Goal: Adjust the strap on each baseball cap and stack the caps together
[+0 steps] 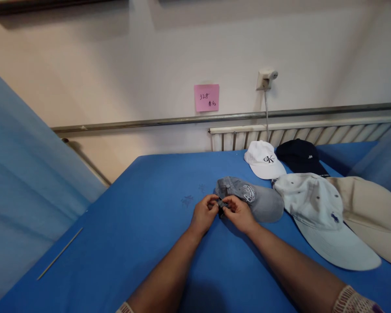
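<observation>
A grey baseball cap [267,202] with white lettering lies on the blue-covered table [143,204], its brim pointing right. Both hands meet at the cap's back strap [221,205]. My left hand [204,214] pinches the strap's left side between thumb and fingers. From the right, my right hand [239,214] pinches the strap close to its dark buckle. The fingers partly cover the strap, so I cannot make out whether it is fastened.
To the right lie a white cap [262,163], a dark navy cap [296,156], a pale cap [313,204] and a beige cap [371,208]. A thin stick [60,253] rests at the left. Behind are a radiator [299,130] and a metal rail [169,121]; a blue curtain [26,174] hangs left.
</observation>
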`<state>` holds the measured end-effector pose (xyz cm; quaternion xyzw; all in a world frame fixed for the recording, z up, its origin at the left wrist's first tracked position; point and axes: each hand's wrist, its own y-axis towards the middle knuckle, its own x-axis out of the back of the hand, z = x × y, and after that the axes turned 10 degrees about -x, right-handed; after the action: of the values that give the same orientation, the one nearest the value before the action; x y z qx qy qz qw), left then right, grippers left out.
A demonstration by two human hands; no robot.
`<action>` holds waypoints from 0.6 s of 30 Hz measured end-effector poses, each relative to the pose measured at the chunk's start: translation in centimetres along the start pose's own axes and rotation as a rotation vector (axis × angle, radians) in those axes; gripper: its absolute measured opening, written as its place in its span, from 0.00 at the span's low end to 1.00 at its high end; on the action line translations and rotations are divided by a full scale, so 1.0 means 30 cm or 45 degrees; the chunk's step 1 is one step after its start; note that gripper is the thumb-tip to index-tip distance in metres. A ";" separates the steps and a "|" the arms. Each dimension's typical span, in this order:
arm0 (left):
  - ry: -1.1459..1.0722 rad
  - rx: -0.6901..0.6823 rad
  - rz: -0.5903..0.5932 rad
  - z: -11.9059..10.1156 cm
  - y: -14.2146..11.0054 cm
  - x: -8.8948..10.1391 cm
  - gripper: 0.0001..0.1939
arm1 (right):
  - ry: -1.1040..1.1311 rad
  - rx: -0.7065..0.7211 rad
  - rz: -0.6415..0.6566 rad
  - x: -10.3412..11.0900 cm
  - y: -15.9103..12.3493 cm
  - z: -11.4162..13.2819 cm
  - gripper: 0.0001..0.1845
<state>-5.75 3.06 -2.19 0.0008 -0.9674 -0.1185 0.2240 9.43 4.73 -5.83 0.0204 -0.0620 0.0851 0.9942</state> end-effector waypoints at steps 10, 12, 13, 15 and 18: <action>0.270 -0.052 -0.029 -0.042 -0.005 0.004 0.09 | -0.041 0.006 0.003 0.007 -0.008 0.011 0.09; -0.058 0.159 -0.155 -0.024 0.006 0.001 0.09 | -0.076 0.019 0.011 0.004 -0.015 0.019 0.09; -0.171 0.231 -0.185 -0.015 0.012 0.002 0.11 | -0.086 0.019 0.019 0.002 -0.017 0.021 0.10; -0.311 0.284 -0.185 -0.002 0.019 0.010 0.15 | -0.083 0.021 0.015 -0.001 -0.020 0.023 0.11; -0.470 0.324 -0.159 0.005 0.023 0.020 0.20 | -0.006 0.041 -0.045 -0.002 -0.019 0.027 0.13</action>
<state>-6.31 3.74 -1.91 0.0673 -0.9971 -0.0074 0.0334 9.38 4.12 -5.06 0.0375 -0.0628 0.0683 0.9950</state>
